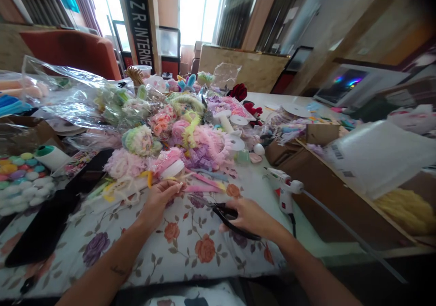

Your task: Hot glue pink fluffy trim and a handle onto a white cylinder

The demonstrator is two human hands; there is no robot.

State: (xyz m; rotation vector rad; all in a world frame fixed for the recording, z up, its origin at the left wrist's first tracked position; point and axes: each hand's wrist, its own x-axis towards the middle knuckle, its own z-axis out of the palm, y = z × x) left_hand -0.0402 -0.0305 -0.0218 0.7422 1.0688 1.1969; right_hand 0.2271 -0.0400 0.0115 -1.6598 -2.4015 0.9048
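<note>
My right hand (243, 217) grips black-handled scissors (226, 215), their blades pointing left toward my other hand. Between the fingertips of my left hand (165, 192) is a small white piece, too blurred to name for certain. The blade tips lie a short way right of that piece, apart from it. Just beyond my fingers are pink and yellow fuzzy strips (204, 189) and a pale pink bundle of trim (166, 160). A floral cloth (204, 249) lies under both hands.
A heap of pastel yarn and ribbon (190, 133) spreads across the back. On the right, a white glue gun (286, 199) with a long clear stick stands beside a cardboard box (320, 197). Colored pompoms (25, 179) and a black flat object (37, 229) are at left.
</note>
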